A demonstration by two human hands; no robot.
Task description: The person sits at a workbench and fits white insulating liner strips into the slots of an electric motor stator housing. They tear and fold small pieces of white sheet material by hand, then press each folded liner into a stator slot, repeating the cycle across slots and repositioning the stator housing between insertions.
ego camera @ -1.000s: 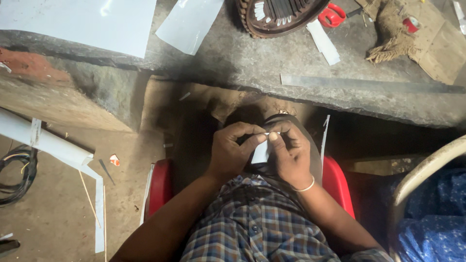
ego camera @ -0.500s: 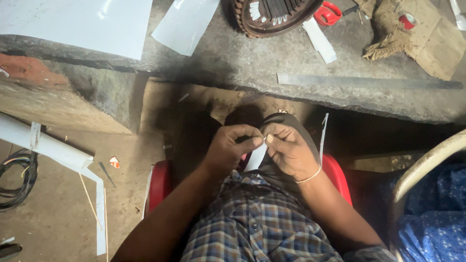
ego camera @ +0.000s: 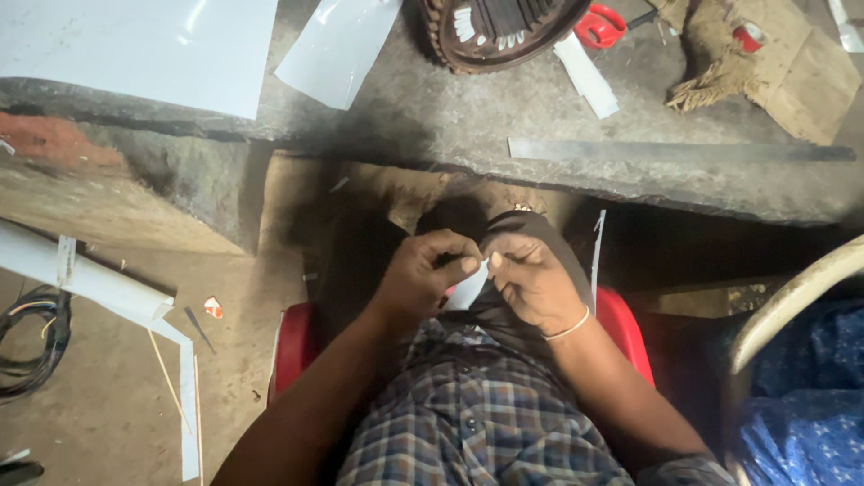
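My left hand (ego camera: 425,274) and my right hand (ego camera: 533,281) meet over my lap, both pinching a small white strip of paper-like sheet (ego camera: 468,290). The strip runs down between the fingertips. I sit on a red stool (ego camera: 621,324), wearing a plaid shirt (ego camera: 468,423) and dark trousers. A thin bracelet circles my right wrist.
A stone slab bench (ego camera: 432,117) lies ahead with white sheets (ego camera: 135,45), a round motor stator with windings (ego camera: 504,31), red scissors (ego camera: 601,25), a long metal ruler (ego camera: 675,150), sacking and cardboard. White strips and black cable (ego camera: 27,342) lie on the floor at left. Blue cloth (ego camera: 810,387) is at right.
Both hands have shifted slightly lower and closer to the body, still working the white strip between the fingertips. The view has tilted a little.
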